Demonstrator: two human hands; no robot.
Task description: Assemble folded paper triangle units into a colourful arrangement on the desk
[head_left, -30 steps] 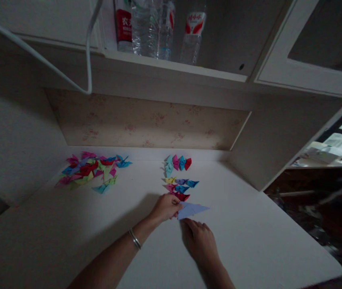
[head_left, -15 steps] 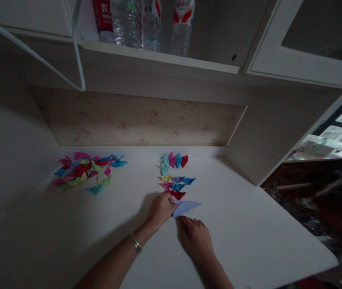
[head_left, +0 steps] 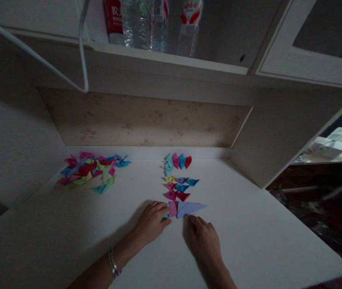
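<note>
A lavender folded paper, pointed at its right end, lies flat on the white desk. Left of it is a pink folded paper, and a teal paper shows partly from beneath my left hand. That hand is open, thumb apart from the fingers, its tips around the teal paper and near the pink one. My right hand rests with curled fingers at the lower edge of the lavender paper. What its fingers hold, if anything, is hidden. Just behind are rows of small folded paper pieces, among them a red one.
A heap of colourful folded paper lies at the back left of the desk. More pieces, including a teal one, stand near the back wall. Overhead, a shelf holds plastic bottles; a white cable hangs at left.
My left hand has let go of the lavender paper's left end and moved left, opening over the teal paper. The pink and teal papers now show. My right hand has shifted slightly right.
</note>
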